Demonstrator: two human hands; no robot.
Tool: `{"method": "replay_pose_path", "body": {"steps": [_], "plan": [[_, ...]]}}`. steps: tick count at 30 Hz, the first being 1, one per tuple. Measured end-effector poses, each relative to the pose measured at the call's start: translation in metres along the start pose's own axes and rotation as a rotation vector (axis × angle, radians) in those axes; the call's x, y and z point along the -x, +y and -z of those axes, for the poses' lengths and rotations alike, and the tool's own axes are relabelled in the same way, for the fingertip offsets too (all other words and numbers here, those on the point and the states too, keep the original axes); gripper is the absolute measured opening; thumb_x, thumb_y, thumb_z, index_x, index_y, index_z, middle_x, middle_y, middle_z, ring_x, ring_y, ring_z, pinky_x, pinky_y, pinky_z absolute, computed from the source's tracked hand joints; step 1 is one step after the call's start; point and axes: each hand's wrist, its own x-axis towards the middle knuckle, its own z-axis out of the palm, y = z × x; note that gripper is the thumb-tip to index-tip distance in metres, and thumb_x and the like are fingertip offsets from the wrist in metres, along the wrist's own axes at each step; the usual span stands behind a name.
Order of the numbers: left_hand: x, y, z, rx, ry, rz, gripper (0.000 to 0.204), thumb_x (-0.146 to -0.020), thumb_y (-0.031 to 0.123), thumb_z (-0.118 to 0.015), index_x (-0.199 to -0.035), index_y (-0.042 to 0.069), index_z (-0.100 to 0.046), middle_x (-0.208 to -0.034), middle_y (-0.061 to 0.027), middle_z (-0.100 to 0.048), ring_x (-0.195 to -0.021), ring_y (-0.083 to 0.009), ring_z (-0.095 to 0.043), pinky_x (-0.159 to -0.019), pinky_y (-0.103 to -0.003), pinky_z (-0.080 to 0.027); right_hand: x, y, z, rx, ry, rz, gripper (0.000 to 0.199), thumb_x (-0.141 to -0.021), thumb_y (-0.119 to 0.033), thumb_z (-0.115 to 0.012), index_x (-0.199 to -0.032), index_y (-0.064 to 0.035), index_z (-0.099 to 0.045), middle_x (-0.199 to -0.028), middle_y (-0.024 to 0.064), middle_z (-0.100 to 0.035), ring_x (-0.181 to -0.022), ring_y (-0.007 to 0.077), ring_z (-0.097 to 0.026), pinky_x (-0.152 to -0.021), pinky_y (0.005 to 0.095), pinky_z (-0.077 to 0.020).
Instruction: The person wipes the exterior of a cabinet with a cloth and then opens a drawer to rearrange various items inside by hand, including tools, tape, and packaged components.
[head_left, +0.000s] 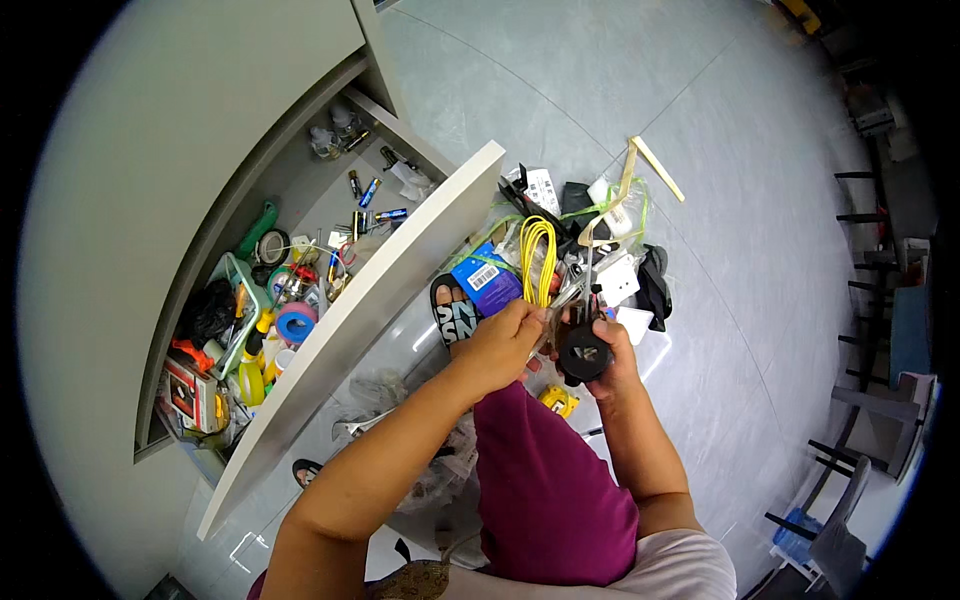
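My right hand (615,362) is closed around a round black roll (584,355) that looks like tape. A slim metal piece rises just beyond that hand; whether I hold it too, I cannot tell. Left of the roll, my left hand (503,345) has its fingers pressed together, and what is in them is hidden. Close beyond my hands lie a looped yellow cable (537,255), a blue card package (487,280) and a white socket plate (616,278). A yellow tape measure (558,401) rests on the floor below my hands.
At left an open drawer (420,215) holds batteries (370,192), a blue-pink tape roll (296,323), a green-rimmed basket (232,268) and tools. Black straps and a bent cream strip (658,168) lie on the tiled floor. Clear plastic bags (440,470) lie beneath my left arm. Chairs (845,510) stand far right.
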Motion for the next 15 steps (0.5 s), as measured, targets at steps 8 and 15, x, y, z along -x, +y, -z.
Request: {"method": "replay_pose_path", "body": {"steps": [8, 15], "plan": [[-0.010, -0.024, -0.008, -0.354, 0.282, -0.558, 0.034, -0.089, 0.023, -0.059, -0.115, 0.002, -0.059, -0.099, -0.0132, -0.067, -0.091, -0.0146, -0.063, -0.077, -0.029, -0.049, -0.006, 0.015, 0.006, 0.135, 0.118, 0.085, 0.043, -0.080, -0.034, -0.050, -0.109, -0.0025, -0.053, -0.089, 0.0102, -0.060, -0.072, 0.0187, -0.061, -0.055, 0.0315, -0.0517], [-0.028, -0.053, -0.010, 0.439, 0.369, -0.322, 0.025, -0.093, 0.017, -0.053, -0.110, -0.001, -0.061, -0.094, -0.0076, -0.065, -0.077, -0.0115, -0.060, -0.070, -0.027, -0.049, -0.001, 0.034, 0.036, 0.093, 0.342, 0.248, 0.039, -0.083, -0.035, -0.048, -0.107, -0.0047, -0.053, -0.087, 0.0092, -0.059, -0.072, 0.0190, -0.060, -0.060, 0.0309, -0.0491]]}}
